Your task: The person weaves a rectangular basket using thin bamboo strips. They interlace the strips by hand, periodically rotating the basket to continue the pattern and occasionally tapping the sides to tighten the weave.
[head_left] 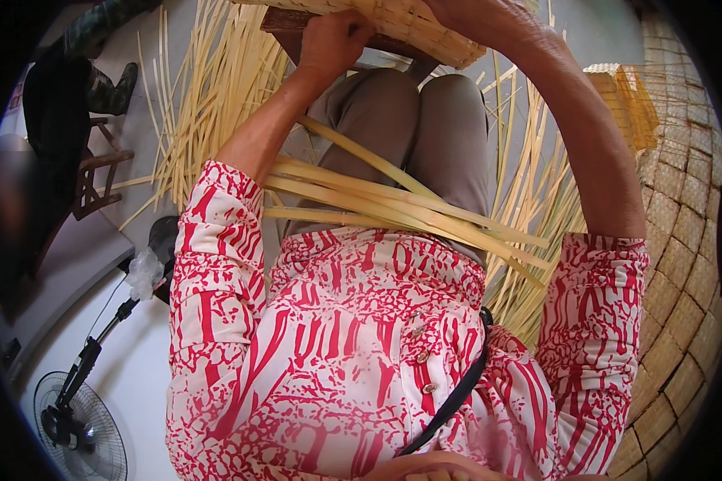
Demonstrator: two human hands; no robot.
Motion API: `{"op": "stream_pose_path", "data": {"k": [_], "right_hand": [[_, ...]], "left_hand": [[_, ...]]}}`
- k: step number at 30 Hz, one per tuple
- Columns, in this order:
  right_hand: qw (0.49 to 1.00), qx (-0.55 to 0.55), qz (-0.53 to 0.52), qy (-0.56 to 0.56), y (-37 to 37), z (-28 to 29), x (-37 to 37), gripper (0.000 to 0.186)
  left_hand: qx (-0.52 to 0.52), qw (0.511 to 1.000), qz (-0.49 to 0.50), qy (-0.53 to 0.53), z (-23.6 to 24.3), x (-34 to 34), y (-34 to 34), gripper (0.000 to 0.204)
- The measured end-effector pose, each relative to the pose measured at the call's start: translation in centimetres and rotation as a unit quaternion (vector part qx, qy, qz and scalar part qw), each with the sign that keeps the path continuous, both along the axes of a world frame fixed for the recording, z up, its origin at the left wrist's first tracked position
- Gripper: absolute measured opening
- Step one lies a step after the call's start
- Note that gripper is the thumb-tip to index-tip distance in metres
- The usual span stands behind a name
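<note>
Our left hand [330, 46] is at the near edge of the brown wooden surface [282, 22], toward its left corner, right up against the pale woven piece [419, 30]. Its fingers are curled in — we cannot tell whether they pinch the weave. Our right hand [483, 18] reaches over the right part of that piece; its fingers run out of view at the top, so we cannot tell whether they grasp it. The woven piece lies over the surface and slants down past its near edge on the right.

Several loose pale strips [377, 186] cross our lap, their right ends near our right sleeve [590, 321]. More strips [217, 88] lie heaped on the grey floor [140, 204] to our left, and others [529, 172] spread to our right. Beyond those sits a yellow woven box [627, 104], beside a large tan woven expanse [682, 216]. At lower left stands a black fan [80, 433] — well apart from our hands.
</note>
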State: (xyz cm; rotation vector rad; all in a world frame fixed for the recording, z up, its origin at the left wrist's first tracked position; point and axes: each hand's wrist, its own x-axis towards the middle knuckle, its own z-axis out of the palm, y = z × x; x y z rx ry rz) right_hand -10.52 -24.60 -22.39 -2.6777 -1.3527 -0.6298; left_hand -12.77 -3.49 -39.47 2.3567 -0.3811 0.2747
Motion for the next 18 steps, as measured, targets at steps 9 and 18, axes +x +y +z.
{"op": "stream_pose_path", "data": {"k": [9,18], "right_hand": [[0.999,0.028,0.018,0.021,0.3,0.1,0.2,0.059],[1.0,0.011,0.015,-0.003,0.5,-0.1,0.3,0.06]], "left_hand": [[-0.1,0.99,-0.016,0.097,1.1,-2.2,-0.5,0.02],[-0.231,0.969,-0.013,0.082,0.1,-2.5,-0.2,0.01]]}}
